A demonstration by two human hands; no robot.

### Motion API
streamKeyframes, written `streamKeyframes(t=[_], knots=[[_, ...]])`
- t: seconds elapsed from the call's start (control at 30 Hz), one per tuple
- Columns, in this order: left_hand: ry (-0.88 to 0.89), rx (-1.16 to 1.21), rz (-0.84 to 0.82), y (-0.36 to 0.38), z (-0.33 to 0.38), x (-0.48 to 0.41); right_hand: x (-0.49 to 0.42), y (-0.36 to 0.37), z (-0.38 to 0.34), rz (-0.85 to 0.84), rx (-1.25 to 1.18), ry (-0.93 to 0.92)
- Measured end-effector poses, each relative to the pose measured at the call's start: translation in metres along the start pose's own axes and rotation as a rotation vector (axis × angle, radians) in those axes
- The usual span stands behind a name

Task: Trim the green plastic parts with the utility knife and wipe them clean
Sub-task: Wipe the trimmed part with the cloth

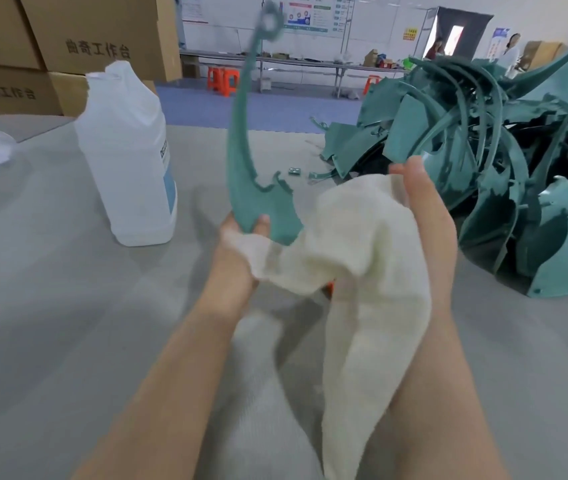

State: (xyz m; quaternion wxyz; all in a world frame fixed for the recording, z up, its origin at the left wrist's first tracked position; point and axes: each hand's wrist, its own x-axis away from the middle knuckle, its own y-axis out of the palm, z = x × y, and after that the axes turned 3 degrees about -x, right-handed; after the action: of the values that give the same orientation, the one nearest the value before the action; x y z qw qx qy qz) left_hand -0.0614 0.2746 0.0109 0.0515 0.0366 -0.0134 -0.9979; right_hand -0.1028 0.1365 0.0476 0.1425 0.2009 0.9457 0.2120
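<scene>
Over the grey tabletop (pixel 33 289), the left hand (pixel 230 271) grips a green part (pixel 241 161) by its broad lower end, thumb pressed on the face, w/ the long thin tail curving up to a ring at the top. The right hand (pixel 428 223) has a cream cloth (pixel 355 258) bunched against the palm. Its fingers look fairly straight and the thumb is hidden by fabric, so can't tell if it pinches or just cups it. One corner of the cloth lies over part of the left hand, touching the part's base, so prob. the wipe step. The part is prob. light & springy thin plastic. The tail will flex & whip if held only low down, so grip the wide flat section and support mid-length while rubbing, not by the ring. The notched edges near the base look jagged and could snag the cloth or nick skin. A pile of green parts (pixel 476 161) sits at right, a white jug (pixel 126 157) at left. An orange bit shows under the cloth, maybe the knife, can't tell.
</scene>
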Motion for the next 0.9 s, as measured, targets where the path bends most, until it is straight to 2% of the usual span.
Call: streamKeyframes(t=[0.07, 0.1, 0.13, 0.17, 0.23, 0.27, 0.3, 0.4, 0.53, 0.67, 0.8, 0.83, 0.9], knots=[[-0.045, 0.16, -0.01, -0.009, -0.003, -0.005, -0.011, -0.003, 0.011, 0.242, 0.142, -0.087], [-0.075, 0.215, -0.03, -0.015, -0.007, -0.007, -0.013, -0.001, 0.019, 0.246, 0.214, -0.128], [-0.121, 0.253, -0.076, -0.016, -0.009, -0.007, -0.011, 0.006, 0.026, 0.163, 0.29, -0.181], [-0.149, 0.258, -0.118, -0.018, -0.013, -0.008, -0.004, 0.016, 0.035, 0.0, 0.393, -0.243], [-0.154, 0.259, -0.126, -0.018, -0.018, -0.01, 0.009, 0.029, 0.063, -0.432, 0.725, -0.331], [-0.148, 0.269, -0.11, -0.018, -0.019, -0.01, 0.013, 0.034, 0.075, -0.592, 0.882, -0.392], [-0.142, 0.277, -0.089, -0.019, -0.02, -0.011, 0.012, 0.037, 0.084, -0.646, 0.989, -0.44], [-0.108, 0.264, -0.013, -0.027, -0.018, -0.014, 0.013, 0.043, 0.094, -0.525, 0.986, -0.419], [-0.067, 0.363, 0.111, -0.034, -0.014, -0.019, 0.035, 0.047, 0.1, -0.692, 0.893, -0.5], [0.003, 0.251, 0.115, -0.022, -0.019, -0.009, 0.01, 0.039, 0.097, -0.459, 0.937, -0.356], [0.053, 0.238, 0.189, -0.029, -0.013, -0.015, 0.034, 0.04, 0.11, -0.589, 0.862, -0.481], [0.076, 0.2, 0.202, -0.032, -0.012, -0.014, 0.026, 0.034, 0.112, -0.565, 0.881, -0.453], [0.155, 0.099, 0.245, -0.041, -0.012, -0.008, 0.0, 0.023, 0.105, -0.417, 0.971, -0.275]])
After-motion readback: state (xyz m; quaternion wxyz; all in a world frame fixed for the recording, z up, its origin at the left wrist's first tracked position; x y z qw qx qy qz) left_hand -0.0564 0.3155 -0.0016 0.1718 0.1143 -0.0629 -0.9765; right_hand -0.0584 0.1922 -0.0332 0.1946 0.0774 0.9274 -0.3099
